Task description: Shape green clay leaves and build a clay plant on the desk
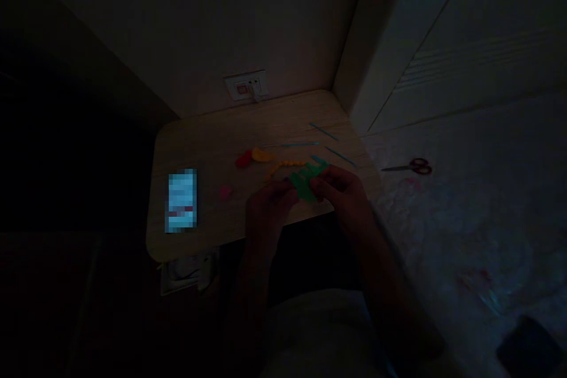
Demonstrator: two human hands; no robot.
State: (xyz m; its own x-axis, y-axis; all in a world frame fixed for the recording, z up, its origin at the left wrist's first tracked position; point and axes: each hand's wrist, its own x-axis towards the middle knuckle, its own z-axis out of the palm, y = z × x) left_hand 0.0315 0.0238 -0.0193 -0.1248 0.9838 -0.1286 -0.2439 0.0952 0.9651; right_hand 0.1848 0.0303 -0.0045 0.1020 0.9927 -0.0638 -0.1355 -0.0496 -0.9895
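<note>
Both my hands are over the front edge of a small wooden table [208, 130]. Between them is a thin, bright green piece [305, 188] with jagged edges; its exact kind is hard to make out in the dim light. My right hand [348, 192] pinches it from the right with thumb and fingers. From the other side, my left hand [270, 209] grips its left edge with closed fingers. Just behind the green piece a curved orange-yellow beaded strip [286, 164] lies on the table. A red piece [243, 159] and an orange piece [262, 155] touch each other farther back.
A lit phone [181, 201] lies at the table's left. Thin blue sticks [340, 156] are at the right, a pink piece [225, 192] left of my hands. Scissors [407, 168] rest on the pale bedding [443, 230]. A wall socket [246, 85] is behind.
</note>
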